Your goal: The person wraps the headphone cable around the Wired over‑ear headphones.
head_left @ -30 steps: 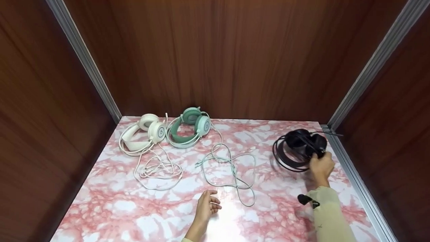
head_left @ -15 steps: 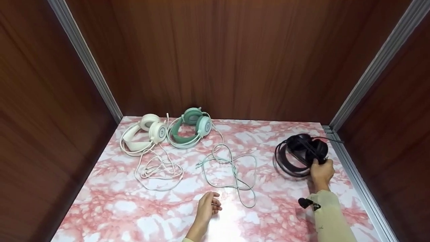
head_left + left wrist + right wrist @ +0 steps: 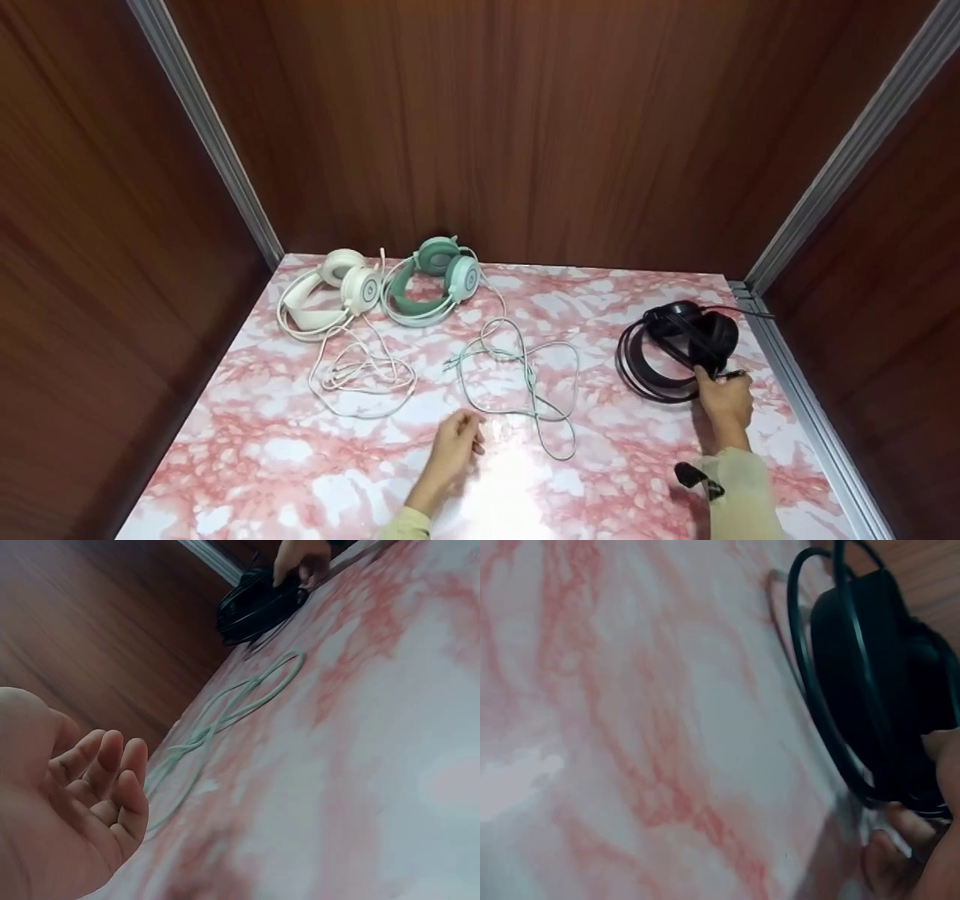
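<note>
My right hand [image 3: 727,405] grips the near ear cup of the black headset [image 3: 712,339] at the right side of the table. Its thumb lies on the cup, and its other fingers [image 3: 909,829] curl underneath in the right wrist view. Thin black cable loops run around the headset. My left hand [image 3: 454,441] holds nothing, its fingers loosely curled above the table's front middle. Just beyond it lies the tangled pale green cable [image 3: 531,375], which runs to the green headset [image 3: 463,279] at the back. Left of that stands the white headset [image 3: 361,290].
The white headset's coiled cable [image 3: 367,375] lies in front of it. Brown wood-look panels [image 3: 480,135] enclose the back and sides. A metal rail [image 3: 817,442] borders the pink-and-white marbled table [image 3: 285,480] on the right, close to the black headset.
The black headset has come slightly nearer to the front with my right hand. My left fingers have drawn in a little. The white and green headsets keep their places.
</note>
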The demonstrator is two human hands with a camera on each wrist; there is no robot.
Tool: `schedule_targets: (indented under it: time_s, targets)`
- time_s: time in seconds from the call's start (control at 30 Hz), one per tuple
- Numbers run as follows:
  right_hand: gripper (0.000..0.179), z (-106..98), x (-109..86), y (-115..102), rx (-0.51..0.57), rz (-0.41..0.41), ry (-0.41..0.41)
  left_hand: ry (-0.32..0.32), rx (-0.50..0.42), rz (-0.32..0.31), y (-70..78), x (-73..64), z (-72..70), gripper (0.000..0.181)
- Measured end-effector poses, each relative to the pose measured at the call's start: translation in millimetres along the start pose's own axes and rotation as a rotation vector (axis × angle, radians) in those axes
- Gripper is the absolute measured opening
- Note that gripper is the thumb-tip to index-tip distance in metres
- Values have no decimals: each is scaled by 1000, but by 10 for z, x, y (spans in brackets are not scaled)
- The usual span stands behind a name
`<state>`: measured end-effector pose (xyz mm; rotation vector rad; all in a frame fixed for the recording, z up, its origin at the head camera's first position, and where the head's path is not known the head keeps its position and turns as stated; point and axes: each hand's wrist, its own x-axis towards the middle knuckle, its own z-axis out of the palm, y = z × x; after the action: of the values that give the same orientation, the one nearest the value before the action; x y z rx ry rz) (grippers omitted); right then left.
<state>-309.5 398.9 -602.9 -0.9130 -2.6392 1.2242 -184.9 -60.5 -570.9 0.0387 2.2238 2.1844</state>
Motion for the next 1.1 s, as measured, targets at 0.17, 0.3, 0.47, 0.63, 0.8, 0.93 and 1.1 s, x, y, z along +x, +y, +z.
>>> schedule_targets:
  time_s: [0.17,0.3,0.47,0.63,0.8,0.93,1.1]
  targets:
    - [81,-44,-241,77,61,-23,-37,-37,100,86,226,53,-257,16]
    - [61,-26,-589,158,26,-97,-67,-19,216,162,76,-23,-420,22]
    - [39,112,-1180,137,89,-218,-25,7,389,106,-302,-252,-487,31]
    - [20,324,-1561,14,195,-319,-22,-16,423,-9,-433,-425,-551,28]
    - [11,543,-1759,-119,296,-385,-78,22,452,12,-400,-421,-595,23]
    - [7,703,-1928,-252,345,-439,-182,65,522,56,-316,-338,-563,18]
    - [8,911,-2116,-457,385,-450,-380,150,633,169,-177,-104,-568,9]
